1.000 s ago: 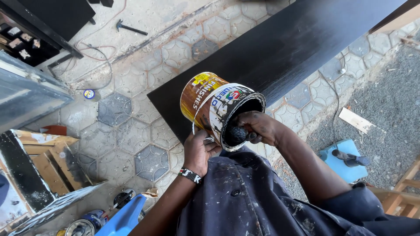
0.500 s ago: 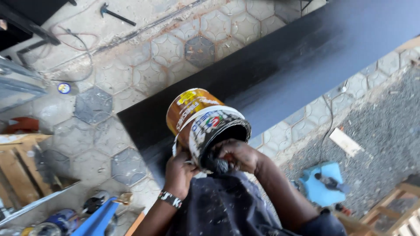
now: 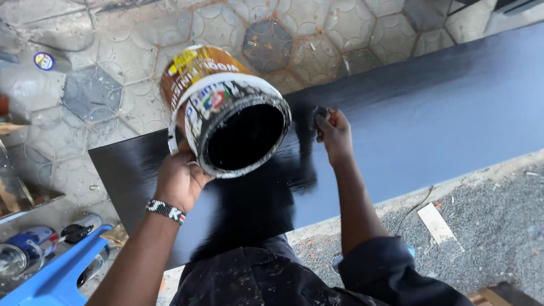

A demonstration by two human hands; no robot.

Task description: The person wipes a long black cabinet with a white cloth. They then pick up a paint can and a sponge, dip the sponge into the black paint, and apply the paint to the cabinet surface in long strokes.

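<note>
Gripping a brown-labelled paint can (image 3: pixel 224 110), left hand (image 3: pixel 180 180); right hand (image 3: pixel 334 133) pinches dark rag (image 3: pixel 319 113).

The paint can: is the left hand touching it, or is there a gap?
Touching. In the head view the left hand grips the paint can at its lower rim, its fingers wrapped against the can's side, with no gap visible.

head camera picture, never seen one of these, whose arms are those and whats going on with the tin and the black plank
The camera sits on a person's head and looks down, so both arms are that person's own. The left hand, with a beaded wristband, holds a tilted paint tin, its open mouth black inside. The right hand presses a small dark applicator onto a long black board, where a wetter black patch shows. The board lies over a hexagon-tiled floor. Spray cans lie lower left.
</note>
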